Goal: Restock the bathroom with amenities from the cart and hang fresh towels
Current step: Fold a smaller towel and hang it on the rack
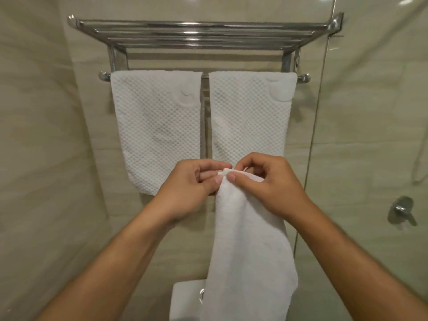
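A chrome towel rack [203, 31] is fixed to the tiled wall, with a rail under its shelf. Two white waffle-weave towels hang side by side on that rail, the left towel [155, 126] and the right towel [250, 117]. In front of them I hold a third white towel [247, 262] that hangs down long and narrow. My left hand [192, 181] and my right hand [266, 181] both pinch its top edge, close together, just below the hanging towels.
A glass shower screen edge [310, 158] runs down on the right, with a chrome shower mixer handle [403, 212] behind it. A white toilet cistern top [187, 297] sits below, partly hidden by the held towel. Beige tiled walls stand on both sides.
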A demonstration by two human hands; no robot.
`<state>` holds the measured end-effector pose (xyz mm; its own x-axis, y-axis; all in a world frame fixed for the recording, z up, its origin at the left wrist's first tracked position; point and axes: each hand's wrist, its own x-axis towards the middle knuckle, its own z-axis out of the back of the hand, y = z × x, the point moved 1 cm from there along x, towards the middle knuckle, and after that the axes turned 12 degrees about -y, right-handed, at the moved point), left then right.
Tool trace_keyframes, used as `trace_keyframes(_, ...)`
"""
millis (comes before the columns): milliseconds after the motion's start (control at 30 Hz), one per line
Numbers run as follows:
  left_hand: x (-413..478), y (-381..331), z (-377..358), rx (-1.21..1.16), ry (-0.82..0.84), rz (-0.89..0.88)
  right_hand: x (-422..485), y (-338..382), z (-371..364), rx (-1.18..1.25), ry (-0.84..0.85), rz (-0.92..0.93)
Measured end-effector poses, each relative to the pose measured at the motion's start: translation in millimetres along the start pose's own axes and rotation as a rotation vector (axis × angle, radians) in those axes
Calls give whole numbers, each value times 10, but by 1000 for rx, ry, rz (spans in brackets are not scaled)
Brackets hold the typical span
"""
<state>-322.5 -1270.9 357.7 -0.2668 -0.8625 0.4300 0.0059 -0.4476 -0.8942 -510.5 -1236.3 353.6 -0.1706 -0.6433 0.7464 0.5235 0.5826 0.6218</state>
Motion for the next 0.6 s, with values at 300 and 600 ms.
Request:
trace_keyframes(300,-45,-184,-255,225,-77,-102,101,-71,241,51,73,24)
trace_keyframes(600,-20,-253,-387,143,-35,-87,220,-161,294,135,117,18)
